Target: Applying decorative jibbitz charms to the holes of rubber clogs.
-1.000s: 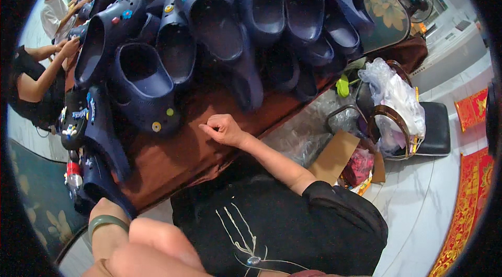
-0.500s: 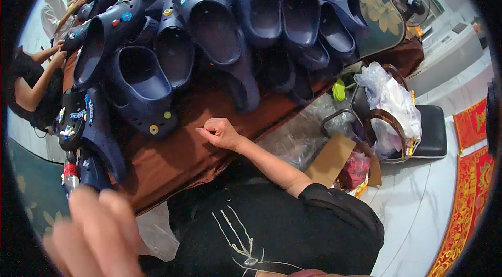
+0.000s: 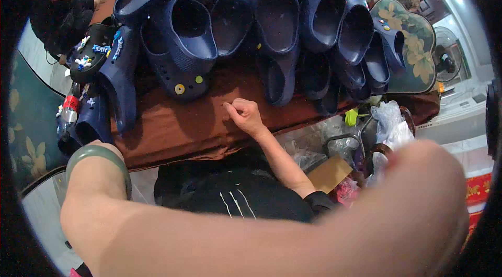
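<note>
- Resting on the brown cloth-covered desk [image 3: 172, 130], centre of frame, right hand [image 3: 244, 115] has its grip pressed together in a loose fist, thumb and forefinger tips meeting; cannot tell if anything is pinched.
- Nearest thing: navy blue foam clog [image 3: 180, 41] just up-left of the fist, toe toward it, yellow round charm [image 3: 179, 88] and green round charm [image 3: 198, 79] on the toe.
- Row of more navy foam clogs [image 3: 277, 10] across the top of frame.
- Left forearm with green stone bangle [image 3: 99, 157] fills the bottom of frame, blurred; its hand is out of view.
- Black clog with mixed charms [image 3: 91, 54] and plastic bottle with red label [image 3: 68, 116] at left.
- Clear plastic bags [image 3: 392, 125] at right, below the desk edge.
</note>
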Demonstrator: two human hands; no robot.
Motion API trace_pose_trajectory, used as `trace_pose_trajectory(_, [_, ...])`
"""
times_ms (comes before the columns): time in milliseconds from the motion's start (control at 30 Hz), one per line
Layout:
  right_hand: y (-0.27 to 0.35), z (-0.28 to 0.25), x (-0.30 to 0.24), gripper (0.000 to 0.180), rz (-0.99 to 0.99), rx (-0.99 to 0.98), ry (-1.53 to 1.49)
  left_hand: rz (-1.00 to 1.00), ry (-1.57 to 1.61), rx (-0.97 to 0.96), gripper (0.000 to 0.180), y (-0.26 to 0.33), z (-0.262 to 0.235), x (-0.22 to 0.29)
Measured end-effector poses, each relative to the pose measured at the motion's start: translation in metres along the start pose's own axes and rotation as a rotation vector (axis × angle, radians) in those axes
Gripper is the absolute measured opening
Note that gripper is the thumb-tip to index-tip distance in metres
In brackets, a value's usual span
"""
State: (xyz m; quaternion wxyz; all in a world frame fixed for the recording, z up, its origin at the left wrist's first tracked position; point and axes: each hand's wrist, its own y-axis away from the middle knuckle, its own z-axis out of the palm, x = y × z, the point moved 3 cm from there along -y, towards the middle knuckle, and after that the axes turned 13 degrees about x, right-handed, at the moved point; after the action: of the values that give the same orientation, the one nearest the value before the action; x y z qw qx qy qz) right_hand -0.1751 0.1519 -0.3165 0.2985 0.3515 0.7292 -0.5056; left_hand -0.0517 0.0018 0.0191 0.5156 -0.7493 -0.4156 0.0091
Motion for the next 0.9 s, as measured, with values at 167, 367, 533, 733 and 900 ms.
trace_pose_trajectory(167, [0.003, -0.002, -0.002, 0.03, 0.011, 0.009, 0.006, 0.074, 0.021, -0.032, 0.028, -0.019, 0.011, 0.012])
trace_pose_trajectory(367, [0.003, 0.001, -0.008, 0.03, 0.005, 0.018, -0.034, 0.173, 0.049, -0.065, 0.031, -0.037, 0.014, 0.023])
trace_pose_trajectory(533, [0.002, -0.006, -0.002, 0.031, 0.012, 0.034, 0.016, 0.27, 0.108, -0.099, 0.034, -0.016, -0.004, 0.029])
trace_pose_trajectory(733, [0.001, -0.004, -0.004, 0.032, -0.042, 0.045, 0.014, 0.358, 0.141, -0.135, 0.038, -0.036, 0.003, 0.037])
trace_pose_trajectory(900, [0.002, -0.004, -0.004, 0.034, -0.03, 0.03, 0.027, 0.427, 0.16, -0.171, 0.042, -0.048, 0.005, 0.041])
